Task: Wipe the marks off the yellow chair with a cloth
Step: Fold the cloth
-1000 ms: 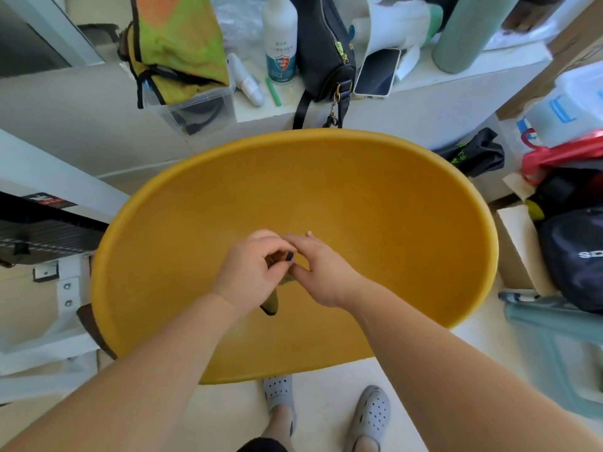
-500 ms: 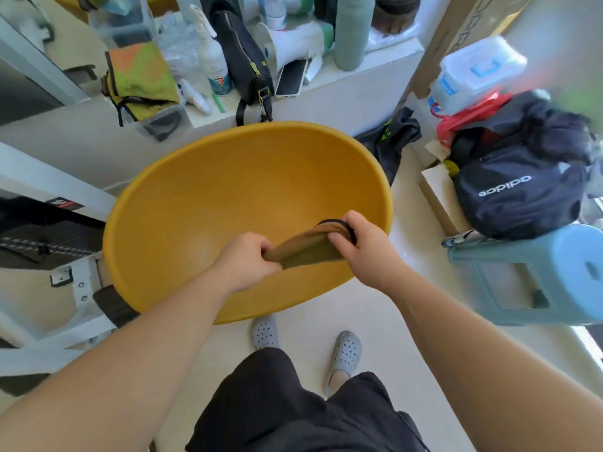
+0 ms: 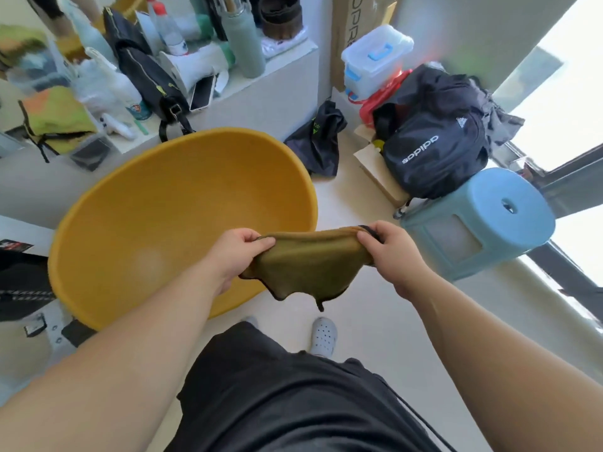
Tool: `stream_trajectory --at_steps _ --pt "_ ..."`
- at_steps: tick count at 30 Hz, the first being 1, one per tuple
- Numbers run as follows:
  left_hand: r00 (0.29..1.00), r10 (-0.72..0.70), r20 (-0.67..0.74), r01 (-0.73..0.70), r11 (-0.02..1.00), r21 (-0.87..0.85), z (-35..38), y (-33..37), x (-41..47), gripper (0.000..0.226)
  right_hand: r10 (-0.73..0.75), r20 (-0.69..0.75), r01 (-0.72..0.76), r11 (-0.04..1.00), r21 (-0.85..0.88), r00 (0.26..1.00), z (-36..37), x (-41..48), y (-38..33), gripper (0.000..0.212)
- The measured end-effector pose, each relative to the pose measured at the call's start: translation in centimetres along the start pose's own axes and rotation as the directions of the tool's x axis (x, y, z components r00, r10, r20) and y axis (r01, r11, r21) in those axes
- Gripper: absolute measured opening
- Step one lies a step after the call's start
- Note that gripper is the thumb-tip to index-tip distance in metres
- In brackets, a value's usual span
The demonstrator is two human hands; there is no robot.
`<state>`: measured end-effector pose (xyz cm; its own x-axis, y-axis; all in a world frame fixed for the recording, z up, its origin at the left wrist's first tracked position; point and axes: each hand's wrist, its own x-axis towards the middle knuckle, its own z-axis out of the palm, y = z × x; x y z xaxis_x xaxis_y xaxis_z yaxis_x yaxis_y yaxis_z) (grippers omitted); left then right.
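The yellow chair (image 3: 169, 203) is a wide round shell filling the left middle of the head view. An olive-brown cloth (image 3: 310, 265) with a dark edge hangs stretched between my two hands, just off the chair's near right rim. My left hand (image 3: 239, 252) grips the cloth's left end over the chair's rim. My right hand (image 3: 388, 251) pinches the right end above the floor. The cloth's lower edge droops free and touches nothing.
A white ledge (image 3: 277, 79) behind the chair carries bottles, a black bag, a phone and a box. A light blue stool (image 3: 483, 223) stands at right, with a black backpack (image 3: 434, 151) behind it. A white frame (image 3: 39, 324) sits at left. My shoe (image 3: 323, 336) is below.
Both hands lifted the cloth out of the chair's seat, pulled apart and spread it wide. The view swung right and back, so the chair now lies to the left.
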<state>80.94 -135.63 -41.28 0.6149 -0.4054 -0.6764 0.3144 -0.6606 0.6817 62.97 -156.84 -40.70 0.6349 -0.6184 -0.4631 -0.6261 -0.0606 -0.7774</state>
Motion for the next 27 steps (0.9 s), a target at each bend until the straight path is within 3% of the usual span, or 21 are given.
stream_trajectory --at_steps 2,4,6,8,11,15,17,19,22,23,27 --pt "0.987 -0.004 0.162 0.001 1.000 0.022 0.7 0.5 -0.6 0.011 0.056 -0.016 -0.053 0.989 0.140 0.998 -0.9 -0.5 0.7 0.015" --pt "0.954 -0.027 0.299 -0.019 0.989 0.149 0.8 1.0 -0.8 0.016 0.082 -0.037 -0.073 0.974 0.216 0.996 -1.4 -0.7 1.1 0.014" --pt "0.951 -0.060 0.303 -0.060 0.927 0.370 0.7 1.3 -0.4 0.016 0.088 -0.068 -0.072 0.975 0.212 0.994 -1.6 -0.6 1.4 0.013" --pt "0.960 -0.091 0.264 -0.041 0.889 0.457 0.5 1.2 0.6 0.007 0.100 -0.077 -0.083 0.976 0.200 0.992 -1.5 -0.2 1.4 0.013" --pt "0.963 -0.120 0.240 0.030 0.937 0.348 -0.3 0.9 2.3 0.012 0.153 -0.097 -0.123 0.958 0.259 0.983 -1.3 0.5 1.0 0.016" --pt "0.943 -0.120 0.309 0.105 0.992 0.066 -1.1 0.9 4.4 0.010 0.240 -0.153 -0.172 0.916 0.363 0.959 -1.5 1.1 0.4 0.017" --pt "0.931 -0.091 0.354 0.083 0.996 0.038 -1.6 1.4 5.3 0.013 0.271 -0.163 -0.183 0.892 0.413 0.949 -1.3 1.1 0.0 0.022" --pt "0.911 -0.076 0.405 0.080 0.997 0.007 -2.1 2.3 6.2 0.037 0.295 -0.208 -0.182 0.882 0.435 0.933 -1.2 1.2 -0.6 0.028" --pt "0.846 -0.071 0.528 0.075 0.997 0.013 -2.3 4.4 7.7 0.060 0.343 -0.300 -0.183 0.872 0.454 0.890 -1.4 1.6 -0.8 0.013" --pt "0.835 -0.073 0.545 0.071 0.997 0.025 -2.1 4.9 8.3 0.063 0.361 -0.324 -0.202 0.878 0.434 0.874 -1.7 1.7 -0.7 0.009" --pt "0.872 -0.059 0.486 0.087 0.996 -0.035 0.1 7.5 9.3 0.057 0.364 -0.374 -0.226 0.903 0.365 0.853 -3.1 1.8 0.1 0.036"
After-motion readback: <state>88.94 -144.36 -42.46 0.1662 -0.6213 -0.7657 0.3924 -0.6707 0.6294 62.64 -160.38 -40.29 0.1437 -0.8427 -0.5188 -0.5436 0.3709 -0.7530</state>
